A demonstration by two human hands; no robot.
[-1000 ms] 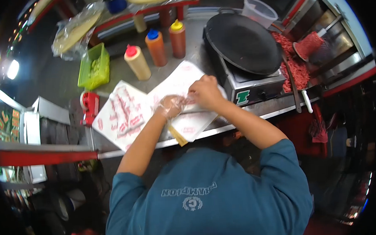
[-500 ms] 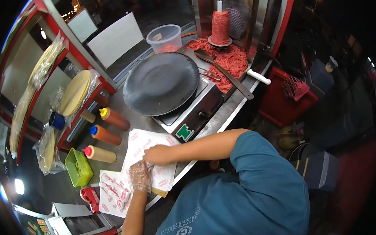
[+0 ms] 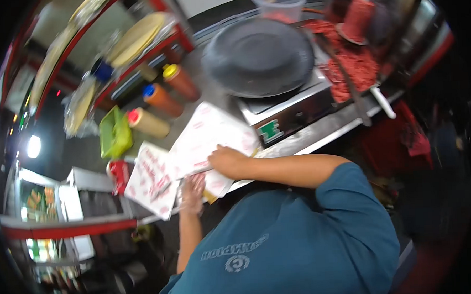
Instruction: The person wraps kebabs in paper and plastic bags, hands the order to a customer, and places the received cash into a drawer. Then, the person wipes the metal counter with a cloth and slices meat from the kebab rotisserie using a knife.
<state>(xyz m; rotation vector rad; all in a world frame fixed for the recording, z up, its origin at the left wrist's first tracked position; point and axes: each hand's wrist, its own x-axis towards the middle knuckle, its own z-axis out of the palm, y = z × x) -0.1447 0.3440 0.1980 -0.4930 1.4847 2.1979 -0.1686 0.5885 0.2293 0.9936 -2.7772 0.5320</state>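
Observation:
Printed white wrapping paper (image 3: 213, 127) lies in a stack at the counter's front edge. My right hand (image 3: 228, 162), bare, is closed at the near edge of the top sheet, which looks slightly raised. Just left of it, my left hand (image 3: 192, 193) wears a clear plastic glove and touches the near edge of the paper; blur hides what its fingers do. To the left, a separate printed sheet (image 3: 150, 177) has a reddish pattern or smear on it. A red can or pack (image 3: 118, 176) stands beside that sheet.
Behind the paper are a dark round griddle (image 3: 260, 56) on a stove (image 3: 297, 115), shredded red meat (image 3: 350, 63), a long spatula (image 3: 348, 79) and a white-handled knife (image 3: 383, 102). Sauce bottles (image 3: 162, 100), a green basket (image 3: 115, 134) and shelved flatbreads (image 3: 139, 40) stand left.
The view has swung, so the counter sits higher and further right. My hands have drawn apart slightly, the gloved left one lower at the paper's edge. The top sheet's near edge has shifted.

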